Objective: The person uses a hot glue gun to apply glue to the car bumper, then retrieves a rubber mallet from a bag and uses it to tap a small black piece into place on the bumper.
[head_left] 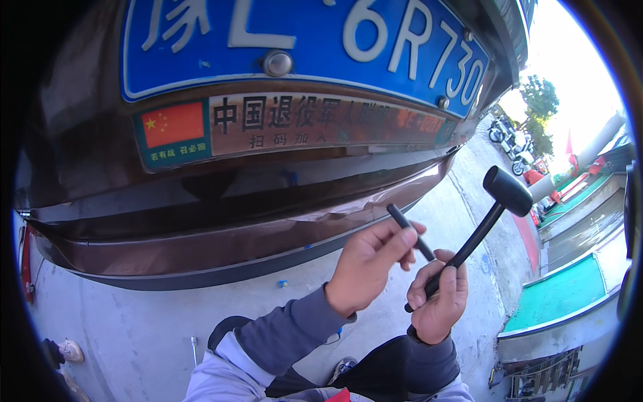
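Observation:
Between the thumb and fingers of my left hand (370, 266) is a short dark rod (400, 218), punch-like, tilted with its upper end toward the car. My right hand (440, 303) is wrapped round the handle of a black rubber mallet (507, 191), whose head points up and to the right. Both hands are close together in front of the car's brown rear bumper (201, 258), touching neither it nor each other as far as I can see. Creases and dents show in the bumper's upper edge (355, 213) on the right.
Above the bumper are a blue licence plate (221, 63) and a sticker strip (301, 124). Small blue bits (282, 283) and a metal rod (194, 348) are near the ground. Another person's shoe (70, 351) shows at left. Motorcycles (512, 144) and a green-topped ledge (559, 295) stand at right.

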### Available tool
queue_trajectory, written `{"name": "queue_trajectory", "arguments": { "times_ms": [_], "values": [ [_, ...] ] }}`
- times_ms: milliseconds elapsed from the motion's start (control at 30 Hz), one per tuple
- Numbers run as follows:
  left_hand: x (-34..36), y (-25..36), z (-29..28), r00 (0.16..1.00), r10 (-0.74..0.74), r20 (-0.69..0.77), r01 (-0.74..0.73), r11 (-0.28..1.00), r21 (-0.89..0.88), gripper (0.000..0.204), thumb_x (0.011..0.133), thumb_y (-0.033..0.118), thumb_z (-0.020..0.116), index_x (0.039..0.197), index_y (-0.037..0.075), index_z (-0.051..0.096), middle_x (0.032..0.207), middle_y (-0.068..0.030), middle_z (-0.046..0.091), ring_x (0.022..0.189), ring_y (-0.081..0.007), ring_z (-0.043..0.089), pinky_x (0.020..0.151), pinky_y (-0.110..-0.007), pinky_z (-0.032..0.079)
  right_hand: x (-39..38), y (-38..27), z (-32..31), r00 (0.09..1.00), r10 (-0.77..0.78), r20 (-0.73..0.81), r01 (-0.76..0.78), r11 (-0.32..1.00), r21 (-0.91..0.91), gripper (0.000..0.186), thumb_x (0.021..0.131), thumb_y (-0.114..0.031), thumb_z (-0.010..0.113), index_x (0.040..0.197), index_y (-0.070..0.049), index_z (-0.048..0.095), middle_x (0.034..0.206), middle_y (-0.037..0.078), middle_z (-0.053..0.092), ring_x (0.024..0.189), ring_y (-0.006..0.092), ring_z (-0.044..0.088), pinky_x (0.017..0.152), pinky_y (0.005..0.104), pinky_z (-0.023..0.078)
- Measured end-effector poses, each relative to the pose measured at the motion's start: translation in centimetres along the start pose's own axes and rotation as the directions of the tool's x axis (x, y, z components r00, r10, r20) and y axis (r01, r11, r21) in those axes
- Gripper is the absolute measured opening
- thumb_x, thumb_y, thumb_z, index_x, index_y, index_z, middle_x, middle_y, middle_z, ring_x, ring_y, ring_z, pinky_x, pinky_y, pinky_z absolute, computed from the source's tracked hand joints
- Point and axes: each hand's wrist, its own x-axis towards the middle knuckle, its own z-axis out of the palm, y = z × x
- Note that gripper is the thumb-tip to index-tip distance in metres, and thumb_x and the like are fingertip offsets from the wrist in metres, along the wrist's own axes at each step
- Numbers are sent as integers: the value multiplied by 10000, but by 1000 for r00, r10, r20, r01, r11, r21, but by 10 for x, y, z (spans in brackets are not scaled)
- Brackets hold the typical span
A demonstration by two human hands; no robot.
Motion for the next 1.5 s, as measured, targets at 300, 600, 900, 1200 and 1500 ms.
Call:
{"name": "queue_trajectory", "arguments": {
  "times_ms": [300,600,900,1200,1500],
  "values": [
    [42,33,12,996,91,17,-77,920,-385,295,1081,211,515,1251,-21,575,943,-98,625,858,-158,613,802,-290,534,-12,-22,1,999,-42,30,45,991,-124,470,1096,-353,366,1199,70,545,702,133,605,474,108,466,457,239,392],
    [49,37,6,983,183,34,-133,819,-559,231,1080,200,523,1198,21,610,944,-75,657,848,-136,617,793,-284,533,-12,-26,-2,997,-60,58,72,974,-217,446,1061,-307,406,1239,79,542,774,141,633,534,103,486,511,230,402],
    [52,34,5,982,178,63,-106,796,-596,198,1049,212,584,1152,49,627,1150,-55,600,924,-200,569,784,-325,480,-11,-13,5,866,-500,31,478,806,-348,437,1081,-285,415,1354,41,512,814,114,622,639,82,500,605,211,410],
    [53,30,9,977,214,20,-162,791,-589,231,1052,217,579,1186,31,604,1068,-70,594,923,-190,557,789,-316,475,-4,-12,9,777,-624,-84,578,760,-296,585,1090,-396,429,1444,68,386,710,66,534,619,92,454,565,243,393],
    [56,30,9,987,162,8,-126,798,-589,247,1064,220,552,1206,20,585,1034,-97,587,922,-188,557,787,-304,474,-2,-8,2,840,-540,45,517,774,-366,474,1086,-298,425,1381,67,490,770,59,554,625,80,468,566,235,397]
  ]
}}
